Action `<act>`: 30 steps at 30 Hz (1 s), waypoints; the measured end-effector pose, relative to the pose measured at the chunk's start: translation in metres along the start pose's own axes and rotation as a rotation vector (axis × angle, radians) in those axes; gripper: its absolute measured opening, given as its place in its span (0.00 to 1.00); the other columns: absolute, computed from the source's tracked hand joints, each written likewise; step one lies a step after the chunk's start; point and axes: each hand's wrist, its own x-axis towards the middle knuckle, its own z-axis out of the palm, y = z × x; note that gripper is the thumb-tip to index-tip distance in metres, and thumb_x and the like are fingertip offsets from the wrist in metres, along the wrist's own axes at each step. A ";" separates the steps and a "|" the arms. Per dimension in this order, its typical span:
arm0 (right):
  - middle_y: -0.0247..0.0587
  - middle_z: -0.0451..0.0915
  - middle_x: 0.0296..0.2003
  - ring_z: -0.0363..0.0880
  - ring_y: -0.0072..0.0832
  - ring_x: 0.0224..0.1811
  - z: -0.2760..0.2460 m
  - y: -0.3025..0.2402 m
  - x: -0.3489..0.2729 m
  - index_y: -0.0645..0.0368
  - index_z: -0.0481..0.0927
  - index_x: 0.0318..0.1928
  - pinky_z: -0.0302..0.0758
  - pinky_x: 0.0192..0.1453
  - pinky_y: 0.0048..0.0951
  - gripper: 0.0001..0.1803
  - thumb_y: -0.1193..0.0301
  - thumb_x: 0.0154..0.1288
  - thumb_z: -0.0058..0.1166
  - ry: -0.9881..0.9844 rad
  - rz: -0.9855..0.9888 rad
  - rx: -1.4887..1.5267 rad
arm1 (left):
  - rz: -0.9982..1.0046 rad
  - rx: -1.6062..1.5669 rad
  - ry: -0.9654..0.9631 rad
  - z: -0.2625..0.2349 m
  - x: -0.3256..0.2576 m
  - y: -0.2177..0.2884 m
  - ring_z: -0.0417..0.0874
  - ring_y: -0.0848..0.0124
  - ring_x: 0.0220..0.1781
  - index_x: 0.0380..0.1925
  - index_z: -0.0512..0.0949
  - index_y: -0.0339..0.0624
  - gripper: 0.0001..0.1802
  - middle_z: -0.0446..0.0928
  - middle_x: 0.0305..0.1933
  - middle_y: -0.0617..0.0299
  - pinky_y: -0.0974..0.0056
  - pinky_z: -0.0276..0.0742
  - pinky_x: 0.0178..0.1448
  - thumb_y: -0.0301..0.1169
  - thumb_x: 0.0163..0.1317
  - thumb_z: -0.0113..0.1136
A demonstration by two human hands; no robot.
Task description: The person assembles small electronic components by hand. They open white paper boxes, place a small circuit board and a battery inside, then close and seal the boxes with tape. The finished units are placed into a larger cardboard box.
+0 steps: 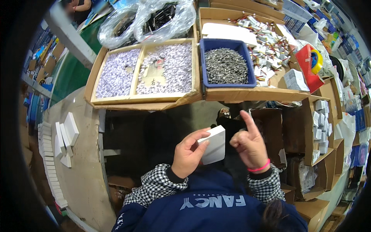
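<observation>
Garment at six o'clock: navy top (208, 214), big pale lettering across the front, smaller line beside it. More pale marks at its seven o'clock edge. Sleeves (156, 182) at seven and four o'clock: small black-and-white check, loose, gathered; dark cuffs (176, 176) underneath. Thin bright-pink band (259, 167), four o'clock, wrist of right hand (250, 147).

You have one flat white rectangular box (215, 146).
Around it you have one blue plastic bin (228, 85), one two-compartment pale wooden tray (147, 96) and one pink wristband (259, 168).
</observation>
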 end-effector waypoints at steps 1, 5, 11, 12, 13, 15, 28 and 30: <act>0.37 0.80 0.29 0.77 0.20 0.30 0.012 0.010 -0.001 0.56 0.50 0.71 0.72 0.37 0.19 0.40 0.78 0.63 0.56 0.008 0.019 0.069 | 0.016 0.026 0.008 -0.001 -0.002 0.001 0.77 0.82 0.34 0.48 0.78 0.41 0.13 0.78 0.54 0.57 0.76 0.74 0.36 0.23 0.63 0.59; 0.41 0.81 0.32 0.77 0.20 0.30 0.033 0.019 -0.003 0.58 0.54 0.69 0.72 0.34 0.19 0.36 0.77 0.64 0.57 -0.080 0.064 -0.083 | 0.077 0.050 0.029 -0.005 -0.006 0.003 0.78 0.80 0.36 0.51 0.76 0.41 0.16 0.78 0.54 0.56 0.75 0.74 0.39 0.22 0.62 0.59; 0.40 0.82 0.33 0.78 0.19 0.31 0.041 0.023 0.000 0.59 0.57 0.66 0.74 0.35 0.19 0.32 0.76 0.65 0.57 -0.051 0.047 -0.189 | 0.154 0.086 0.030 -0.008 -0.010 0.008 0.80 0.73 0.47 0.55 0.73 0.41 0.20 0.78 0.54 0.54 0.71 0.75 0.49 0.20 0.62 0.57; 0.40 0.82 0.33 0.78 0.19 0.31 0.042 0.024 0.000 0.59 0.57 0.65 0.74 0.35 0.19 0.32 0.76 0.65 0.57 -0.063 0.041 -0.189 | 0.143 0.064 0.027 -0.008 -0.010 0.009 0.80 0.72 0.48 0.56 0.72 0.41 0.21 0.78 0.54 0.54 0.70 0.75 0.50 0.20 0.62 0.57; 0.40 0.82 0.33 0.78 0.19 0.31 0.042 0.025 0.000 0.59 0.58 0.65 0.74 0.35 0.18 0.31 0.76 0.65 0.57 -0.065 0.044 -0.188 | 0.132 0.041 0.024 -0.008 -0.010 0.010 0.80 0.71 0.50 0.56 0.71 0.41 0.21 0.77 0.54 0.54 0.70 0.75 0.51 0.20 0.62 0.57; 0.40 0.82 0.33 0.78 0.19 0.31 0.042 0.026 0.001 0.59 0.59 0.64 0.74 0.35 0.18 0.30 0.76 0.65 0.57 -0.070 0.041 -0.192 | 0.150 0.049 0.027 -0.009 -0.009 0.011 0.80 0.71 0.50 0.56 0.71 0.41 0.21 0.77 0.53 0.53 0.70 0.75 0.51 0.19 0.62 0.57; 0.40 0.79 0.31 0.76 0.21 0.27 0.044 0.013 0.001 0.55 0.61 0.62 0.72 0.31 0.21 0.29 0.74 0.64 0.58 -0.023 0.161 0.000 | 0.194 0.150 0.053 -0.009 -0.007 0.006 0.81 0.65 0.51 0.55 0.70 0.42 0.22 0.78 0.53 0.50 0.67 0.75 0.53 0.19 0.60 0.59; 0.40 0.79 0.31 0.76 0.22 0.27 0.044 0.013 0.001 0.55 0.61 0.62 0.72 0.31 0.21 0.29 0.74 0.64 0.58 -0.017 0.160 0.001 | 0.208 0.148 0.046 -0.008 -0.007 0.006 0.81 0.65 0.51 0.55 0.70 0.42 0.23 0.78 0.53 0.50 0.67 0.75 0.53 0.19 0.60 0.59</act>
